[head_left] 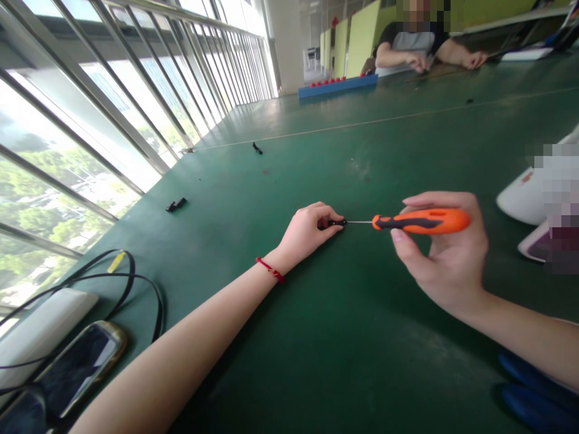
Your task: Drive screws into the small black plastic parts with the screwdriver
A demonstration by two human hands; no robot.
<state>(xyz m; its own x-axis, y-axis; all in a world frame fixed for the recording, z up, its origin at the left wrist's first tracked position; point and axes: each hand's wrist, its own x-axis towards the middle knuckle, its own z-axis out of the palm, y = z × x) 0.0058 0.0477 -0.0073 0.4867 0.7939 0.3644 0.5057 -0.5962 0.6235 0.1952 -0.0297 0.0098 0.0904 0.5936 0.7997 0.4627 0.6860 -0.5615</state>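
Note:
My left hand (312,232), with a red string bracelet (270,269) at the wrist, pinches a small black part (337,222) low over the green table. Much of that part is hidden by the fingers. An orange and dark grey screwdriver (427,221) lies level in my right hand (452,253), its handle held between thumb and fingers. The thin metal shaft points left, and its tip meets the right end of the black part.
Black pieces (176,205) (257,148) lie left and farther back on the table (344,361). Cables, a white box (49,325) and a phone (81,367) occupy the near left. A blue strip (339,86) and a person (416,48) are across; white objects (529,187) stand right.

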